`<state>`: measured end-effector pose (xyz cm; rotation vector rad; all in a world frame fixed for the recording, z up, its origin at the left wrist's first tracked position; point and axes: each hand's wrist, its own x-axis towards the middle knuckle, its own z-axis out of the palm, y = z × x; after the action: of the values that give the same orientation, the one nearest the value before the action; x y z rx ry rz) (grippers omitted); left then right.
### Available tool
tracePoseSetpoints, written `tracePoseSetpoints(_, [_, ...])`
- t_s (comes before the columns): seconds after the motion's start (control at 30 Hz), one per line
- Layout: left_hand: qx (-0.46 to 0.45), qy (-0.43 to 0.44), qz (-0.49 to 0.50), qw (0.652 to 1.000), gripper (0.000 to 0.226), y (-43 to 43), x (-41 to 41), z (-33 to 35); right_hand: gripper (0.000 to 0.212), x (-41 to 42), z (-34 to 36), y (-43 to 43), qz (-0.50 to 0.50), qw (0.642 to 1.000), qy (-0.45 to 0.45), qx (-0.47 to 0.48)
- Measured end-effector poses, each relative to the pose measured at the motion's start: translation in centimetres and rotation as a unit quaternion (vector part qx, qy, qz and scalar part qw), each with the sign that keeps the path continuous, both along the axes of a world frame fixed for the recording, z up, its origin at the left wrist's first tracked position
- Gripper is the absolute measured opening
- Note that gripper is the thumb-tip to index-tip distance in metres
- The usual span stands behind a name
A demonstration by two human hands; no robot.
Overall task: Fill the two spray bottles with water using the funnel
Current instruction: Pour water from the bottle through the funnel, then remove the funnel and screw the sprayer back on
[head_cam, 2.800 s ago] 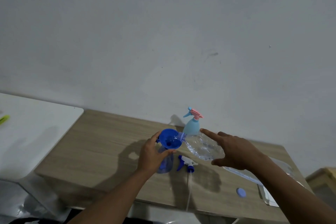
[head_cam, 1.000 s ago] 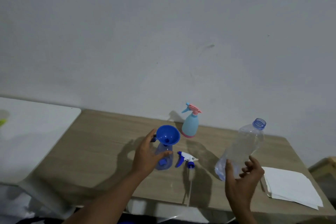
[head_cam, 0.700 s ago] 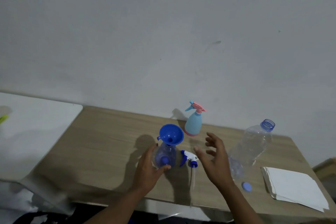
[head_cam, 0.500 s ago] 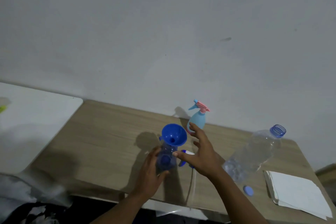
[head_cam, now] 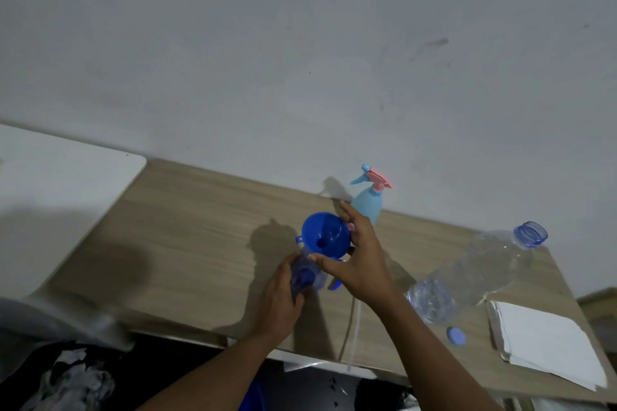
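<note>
The right hand (head_cam: 362, 264) curls around the blue funnel (head_cam: 325, 238), thumb on the near edge of its rim and fingers wrapped round the far side, so the cone sits gripped between them. Directly beneath that hand, the left hand (head_cam: 282, 294) is closed about the body of the clear blue spray bottle (head_cam: 305, 279), which stands on the wooden table (head_cam: 200, 227) with its mouth open; whether the funnel's spout is seated in the neck or only just above it cannot be told, since the right thumb covers the join. Just under the right palm a sliver of the blue-and-white spray head (head_cam: 335, 284) shows on the table, with its thin dip tube (head_cam: 352, 327) running toward the near edge. Beyond the right fingertips, close to the wall, stands the light-blue spray bottle (head_cam: 367, 207) with its pink-and-blue trigger cap fitted. To the right of the right forearm a clear plastic water bottle (head_cam: 474, 277) stands uncapped — blue neck ring away from the hands. Its blue cap (head_cam: 456, 336) lies on the table just by its base, and a stack of white paper napkins (head_cam: 544, 344) sits further right. No label or writing can be read on any of the bottles — their surfaces look plain.
</note>
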<state>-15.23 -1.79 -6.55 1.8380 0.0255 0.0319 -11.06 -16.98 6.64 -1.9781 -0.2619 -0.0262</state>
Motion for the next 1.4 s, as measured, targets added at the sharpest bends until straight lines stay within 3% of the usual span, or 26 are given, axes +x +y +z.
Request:
tracePoseSetpoints(0.1, [0.035,0.000,0.019,0.999,0.071,-0.1,0.0,0.2,0.096,-0.2,0.6,0.1,-0.051,0.997,-0.027,0.057])
tracePoseSetpoints(0.2, [0.050,-0.028,0.033,0.998,0.070,0.0,-0.1,0.4,0.093,-0.7,1.3,-1.0,-0.162,0.977,-0.060,0.128])
tracePoseSetpoints(0.3, [0.064,-0.043,0.043,0.996,0.070,0.4,-0.3,0.4,0.090,-2.4,0.3,-3.8,-0.215,0.967,-0.049,0.127])
tracePoseSetpoints(0.43, [0.087,-0.041,0.053,0.994,0.069,0.6,-0.9,0.6,0.086,-6.4,-3.9,-8.3,-0.201,0.978,0.043,-0.019])
tracePoseSetpoints(0.57, [0.098,-0.028,0.047,0.994,0.068,0.6,-1.2,1.0,0.076,-8.8,-7.2,-11.4,-0.173,0.944,0.193,-0.204])
tracePoseSetpoints(0.67, [0.107,-0.020,0.042,0.993,0.069,0.6,-1.4,1.3,0.065,-8.6,-8.1,-11.8,-0.129,0.911,0.214,-0.329])
tracePoseSetpoints(0.77, [0.109,-0.022,0.043,0.993,0.069,0.4,-1.6,1.7,0.070,-7.9,-8.8,-11.4,-0.103,0.894,0.207,-0.383])
tracePoseSetpoints(1.0, [0.110,-0.025,0.045,0.993,0.068,0.4,-1.6,1.2,0.075,-7.5,-8.8,-11.4,-0.104,0.893,0.207,-0.386])
tracePoseSetpoints(1.17, [0.103,-0.026,0.038,0.994,0.068,0.5,-1.5,1.1,0.035,-4.4,-7.1,-9.5,-0.146,0.928,0.126,-0.319])
tracePoseSetpoints(1.23, [0.105,-0.021,0.037,0.994,0.069,0.5,-1.5,1.0,0.029,-2.3,-6.9,-7.9,-0.161,0.933,0.162,-0.277])
tracePoseSetpoints(1.4, [0.114,-0.024,0.037,0.992,0.070,0.6,-1.5,0.6,0.044,0.7,-9.1,-5.4,-0.151,0.926,0.238,-0.252])
